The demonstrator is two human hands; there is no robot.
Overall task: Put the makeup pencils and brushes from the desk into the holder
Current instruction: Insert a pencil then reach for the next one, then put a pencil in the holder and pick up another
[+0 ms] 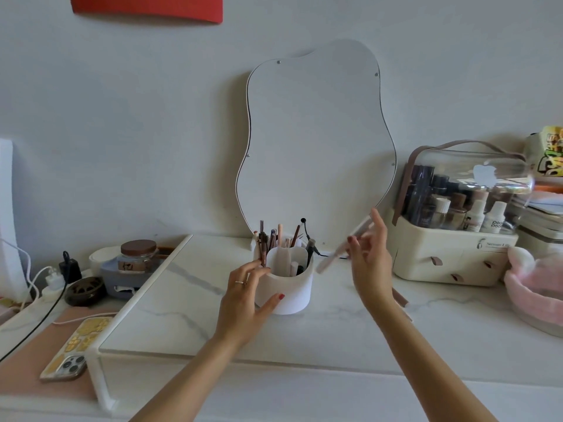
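Observation:
A white holder (289, 292) stands on the marble riser in front of the mirror, with several pencils and brushes (274, 239) upright in its back compartments. My left hand (246, 295) grips the holder's left side, thumb on its front wall. My right hand (370, 260) is raised to the right of the holder and pinches a long pale pink makeup pencil (341, 252), blurred and tilted, its lower end pointing toward the holder. Another pink pencil (400, 298) lies on the riser behind my right wrist, partly hidden.
A wavy mirror (316, 141) leans on the wall behind the holder. A cosmetics organiser (451, 257) stands at right, with a pink basket (536, 296) beside it. At left lie a phone (76, 348), a jar (138, 255), chargers and cables.

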